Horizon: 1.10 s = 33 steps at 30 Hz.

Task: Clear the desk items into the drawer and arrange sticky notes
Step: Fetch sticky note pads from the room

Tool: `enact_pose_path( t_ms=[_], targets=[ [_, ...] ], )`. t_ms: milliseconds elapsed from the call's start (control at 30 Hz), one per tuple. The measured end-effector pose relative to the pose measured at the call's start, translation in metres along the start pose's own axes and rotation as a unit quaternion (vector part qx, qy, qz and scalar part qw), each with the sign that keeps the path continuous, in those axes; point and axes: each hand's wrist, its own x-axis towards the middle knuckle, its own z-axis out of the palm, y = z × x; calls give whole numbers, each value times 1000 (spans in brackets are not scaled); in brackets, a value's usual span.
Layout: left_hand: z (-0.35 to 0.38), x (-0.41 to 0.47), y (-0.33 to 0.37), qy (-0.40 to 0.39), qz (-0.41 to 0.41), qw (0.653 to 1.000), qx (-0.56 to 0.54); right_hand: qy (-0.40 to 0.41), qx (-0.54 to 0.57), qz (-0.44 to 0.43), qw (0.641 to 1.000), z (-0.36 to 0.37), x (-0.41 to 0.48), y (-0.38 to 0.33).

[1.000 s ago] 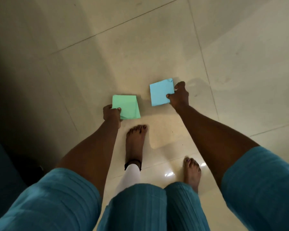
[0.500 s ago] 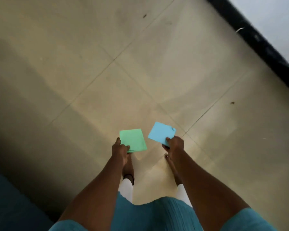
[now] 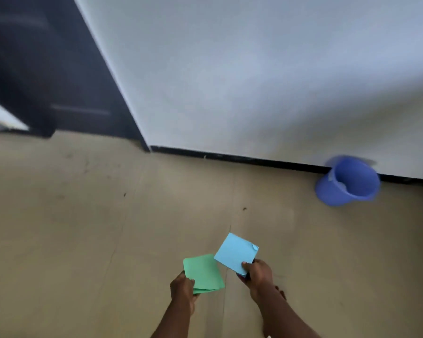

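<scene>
A pad of green sticky notes [image 3: 203, 273] is gripped at its lower left corner by my left hand [image 3: 182, 290], thumb on top. My right hand [image 3: 258, 276] pinches a pad of blue sticky notes [image 3: 235, 252] at its lower corner; one upper corner of the blue pad is curled. Both pads are held above the beige tiled floor [image 3: 83, 228], side by side and nearly touching. No desk or drawer is in view.
A blue plastic bucket [image 3: 347, 181] stands on the floor at the right, against the white wall [image 3: 254, 81] with its black skirting. A dark door [image 3: 47, 69] fills the upper left. The frame is motion-blurred.
The view has lifted from straight down at my feet to the wall, door and bucket ahead. Both hands keep their pads, now lower in the frame and closer together.
</scene>
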Motion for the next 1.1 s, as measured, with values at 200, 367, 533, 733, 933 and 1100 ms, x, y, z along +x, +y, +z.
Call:
enact_pose_path(
  t_ms=[200, 367, 533, 733, 933, 1100],
  targets=[
    [93, -81, 34, -50, 36, 996, 66, 17, 75, -44, 996, -75, -39, -103],
    [214, -147, 43, -85, 76, 987, 109, 44, 90, -98, 990, -160, -42, -199],
    [345, -218, 41, -146, 113, 973, 138, 85, 104, -163, 978, -247, -45, -292],
    [461, -280, 38, -247, 172, 933, 197, 165, 100, -232, 953, -341, -50, -381],
    [569, -320, 40, -320, 196, 895, 241, 238, 166, -273, 917, -424, -66, -447],
    [656, -353, 46, -353, 212, 871, 267, 314, 232, -274, 879, -482, -87, -482]
  ],
)
